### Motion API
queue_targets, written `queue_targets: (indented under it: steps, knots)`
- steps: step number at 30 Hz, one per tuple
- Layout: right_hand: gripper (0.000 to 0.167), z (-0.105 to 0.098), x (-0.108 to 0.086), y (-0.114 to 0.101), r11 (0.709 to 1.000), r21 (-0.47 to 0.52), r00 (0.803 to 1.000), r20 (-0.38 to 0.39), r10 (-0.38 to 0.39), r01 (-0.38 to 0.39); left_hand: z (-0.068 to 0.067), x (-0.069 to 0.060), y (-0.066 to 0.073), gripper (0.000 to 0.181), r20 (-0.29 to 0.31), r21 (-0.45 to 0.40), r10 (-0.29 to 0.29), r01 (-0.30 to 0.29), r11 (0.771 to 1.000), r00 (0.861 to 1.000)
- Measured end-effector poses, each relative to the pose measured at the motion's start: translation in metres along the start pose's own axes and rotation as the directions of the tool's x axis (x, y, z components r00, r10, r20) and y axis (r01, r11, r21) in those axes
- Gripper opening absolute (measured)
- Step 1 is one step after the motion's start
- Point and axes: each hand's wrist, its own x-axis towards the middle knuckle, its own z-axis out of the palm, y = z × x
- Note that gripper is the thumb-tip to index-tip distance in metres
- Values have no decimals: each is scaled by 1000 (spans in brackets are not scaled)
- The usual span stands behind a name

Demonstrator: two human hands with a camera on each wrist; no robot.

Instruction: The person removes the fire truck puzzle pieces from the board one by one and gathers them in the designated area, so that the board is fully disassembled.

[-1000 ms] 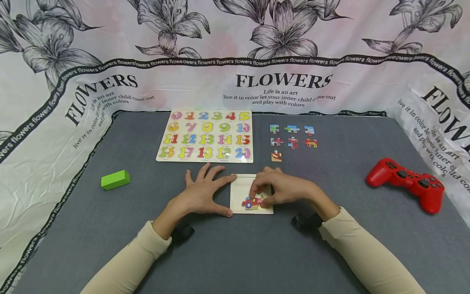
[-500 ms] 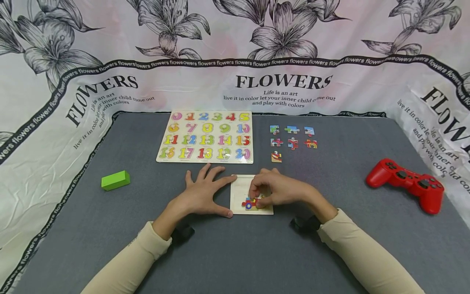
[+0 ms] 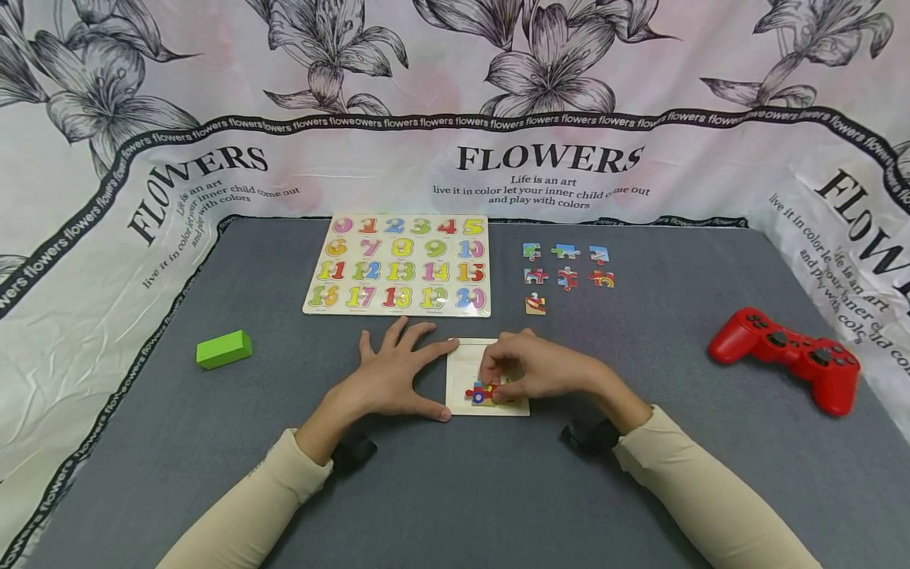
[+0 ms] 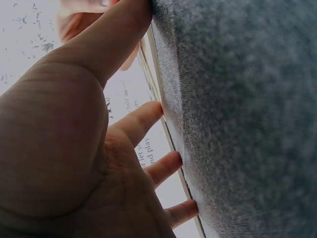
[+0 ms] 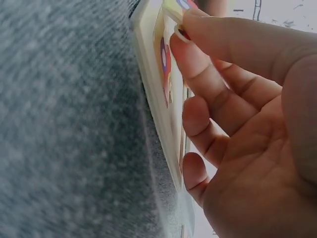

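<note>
A small wooden puzzle tray (image 3: 460, 371) lies in front of me. My left hand (image 3: 387, 375) is spread beside it, thumb and index fingertip touching its left corners. Over the tray's right half, my right hand (image 3: 543, 363) pinches a jigsaw piece (image 3: 479, 394) between thumb and index finger. This piece is red and blue with a wheel printed on it; in the right wrist view it is tilted above the tray floor. A second jigsaw piece (image 5: 165, 64) lies in the tray, mostly hidden by the right hand in the head view.
Several loose jigsaw pieces (image 3: 566, 276) lie in rows behind the right hand. A number puzzle board (image 3: 384, 280) stands behind the left hand. There is a green block (image 3: 223, 349) at left and a red game controller (image 3: 785, 356) at right, all on a grey table (image 3: 455, 498).
The pinched jigsaw piece has shifted slightly left over the tray together with my right hand. My left hand has kept its place.
</note>
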Motion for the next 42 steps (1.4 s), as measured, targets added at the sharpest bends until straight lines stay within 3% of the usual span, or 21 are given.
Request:
queue_targets:
  steps: [9,15,22,29,37,42]
  knots:
    - [17,-2,-1,5,976,216,1000,12,22,-25,0,0,0,99,3,-2,-1,1,1000,1000]
    - [13,-9,-3,8,973,230,999,-31,34,-26,1,1,-1,99,8,1,-8,8,1000,1000]
    - [12,-25,-10,16,969,248,989,-141,35,1,3,1,-2,99,9,5,-9,9,1000,1000]
    - [15,-41,-21,27,969,243,960,-263,99,-34,3,0,-2,99,3,0,0,0,1000,1000]
    - [17,-52,-35,43,962,272,911,-386,146,-40,1,-1,-1,100,-2,-9,8,-8,1000,1000]
    - [16,-57,-41,55,964,251,879,-435,195,-89,1,0,0,100,-4,-7,8,-8,1000,1000]
